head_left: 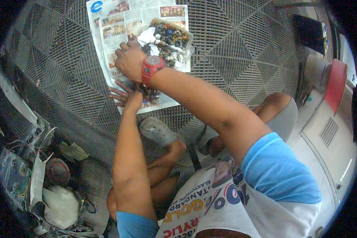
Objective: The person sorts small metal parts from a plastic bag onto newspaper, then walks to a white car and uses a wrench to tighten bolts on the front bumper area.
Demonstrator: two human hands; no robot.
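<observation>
A printed newspaper sheet (110,51) lies spread on the grey lattice floor mat. On it, my left hand (126,95) rests near the sheet's left edge with its fingers spread apart. Just beyond it is my right hand (131,61), back upward and fingers curled down; whatever they hold is hidden. A red wristwatch (152,68) is on my right wrist. Beside this hand, a shallow tray (190,39) is heaped with small dark parts, with white crumpled pieces (147,37) at its left side. Some small dark parts (150,92) show below my right wrist, too partly covered to name.
Grey clogs (158,130) are on my feet close to the newspaper's near edge. At lower left lie assorted scrap, wires and a round reddish disc (57,171). A pale cabinet (325,139) with a vent stands on the right, near a red panel (335,85).
</observation>
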